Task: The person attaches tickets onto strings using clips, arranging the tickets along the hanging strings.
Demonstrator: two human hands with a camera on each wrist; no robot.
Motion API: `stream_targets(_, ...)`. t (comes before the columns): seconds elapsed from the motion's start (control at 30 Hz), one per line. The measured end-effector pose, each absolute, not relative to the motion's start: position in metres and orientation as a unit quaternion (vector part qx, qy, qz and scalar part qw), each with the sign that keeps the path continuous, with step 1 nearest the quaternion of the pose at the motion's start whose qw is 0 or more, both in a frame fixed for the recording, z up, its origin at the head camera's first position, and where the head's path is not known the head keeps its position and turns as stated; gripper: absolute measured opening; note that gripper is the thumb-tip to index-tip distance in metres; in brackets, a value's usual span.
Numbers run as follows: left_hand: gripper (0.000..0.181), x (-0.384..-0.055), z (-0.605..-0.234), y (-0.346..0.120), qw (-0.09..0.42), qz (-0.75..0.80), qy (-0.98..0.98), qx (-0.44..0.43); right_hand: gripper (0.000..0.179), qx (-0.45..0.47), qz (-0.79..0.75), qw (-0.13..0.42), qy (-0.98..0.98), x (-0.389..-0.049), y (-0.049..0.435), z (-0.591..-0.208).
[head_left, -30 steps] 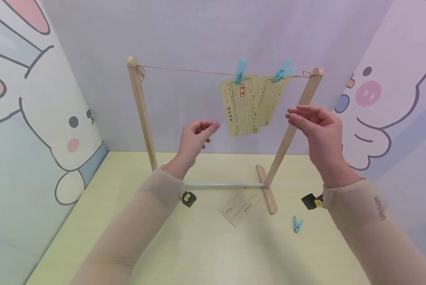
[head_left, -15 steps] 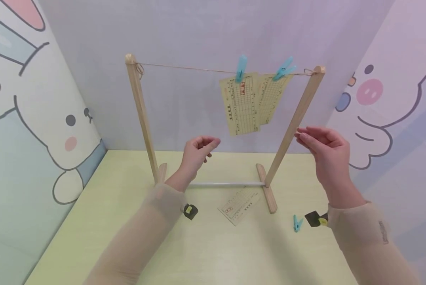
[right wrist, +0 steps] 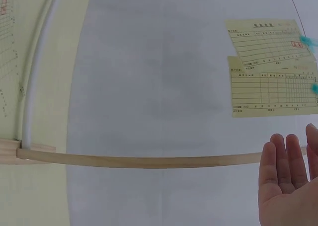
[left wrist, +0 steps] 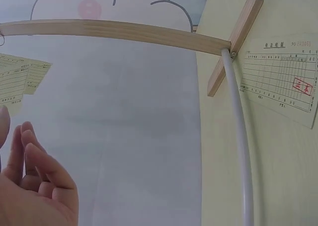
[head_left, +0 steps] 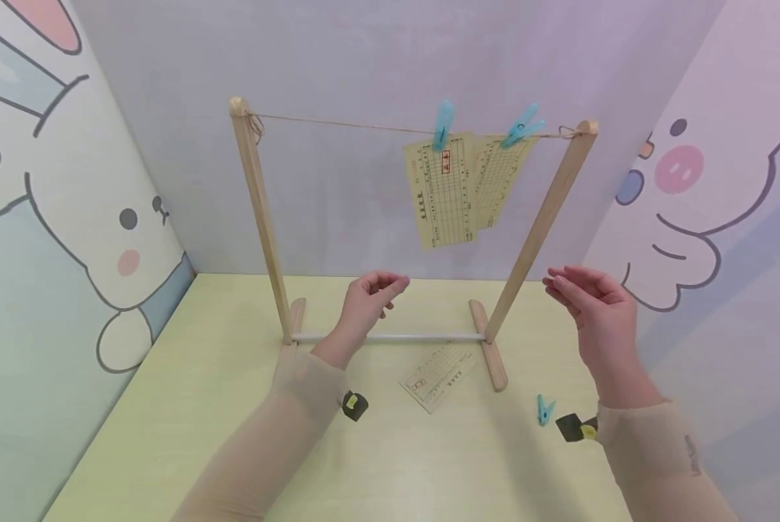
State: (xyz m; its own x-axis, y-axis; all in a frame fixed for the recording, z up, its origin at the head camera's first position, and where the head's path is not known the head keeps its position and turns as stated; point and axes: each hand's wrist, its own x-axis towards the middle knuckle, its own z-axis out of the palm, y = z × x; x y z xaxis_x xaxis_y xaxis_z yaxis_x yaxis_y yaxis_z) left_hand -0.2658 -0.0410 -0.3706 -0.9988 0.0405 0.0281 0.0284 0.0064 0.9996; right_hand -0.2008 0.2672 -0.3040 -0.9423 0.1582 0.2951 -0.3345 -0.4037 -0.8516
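Two printed yellow paper slips hang from a string (head_left: pixel 338 123). A blue clothespin (head_left: pixel 444 125) clips the front slip (head_left: pixel 442 192); a second clothespin (head_left: pixel 523 127) clips the rear slip (head_left: pixel 499 177), partly covered by the front one. My left hand (head_left: pixel 372 301) is in front of the frame, below and left of the slips, fingers loosely bent around nothing. My right hand (head_left: pixel 600 308) is beside the right post, fingers relaxed and holding nothing. More slips (head_left: pixel 437 377) lie on the table near the right foot. A loose blue clothespin (head_left: pixel 544 410) lies at the right.
The string runs between a left wooden post (head_left: pixel 259 217) and a right wooden post (head_left: pixel 546 225). A white bar (head_left: pixel 422 338) joins them low down, near the right foot (head_left: pixel 491 348). Behind stands a plain grey wall (head_left: pixel 338 196); cartoon-printed panels flank the table (head_left: pixel 390 464).
Both hands have lowered from beside the hanging slips towards the table, the left drifting slightly right. The slips and clothespins stay in place.
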Motion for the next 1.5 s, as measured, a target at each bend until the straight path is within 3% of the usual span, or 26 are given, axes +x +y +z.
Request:
stream_targets(0.77,0.033,-0.251,-0.422,-0.023,0.054,0.703,0.709,0.004,0.017,0.005,0.843,0.153,-0.516,-0.185,0.28,-0.364)
stream_targets(1.13,0.038,-0.241,-0.447,-0.016,0.075,0.696,0.714,-0.007,0.013,-0.109,0.831,0.172,-0.518,-0.177,0.286,-0.389)
stream_targets(1.5,0.039,-0.238,-0.471,-0.01,0.093,0.684,0.723,-0.031,0.012,-0.148,0.828,0.176,-0.512,-0.171,0.301,-0.411)
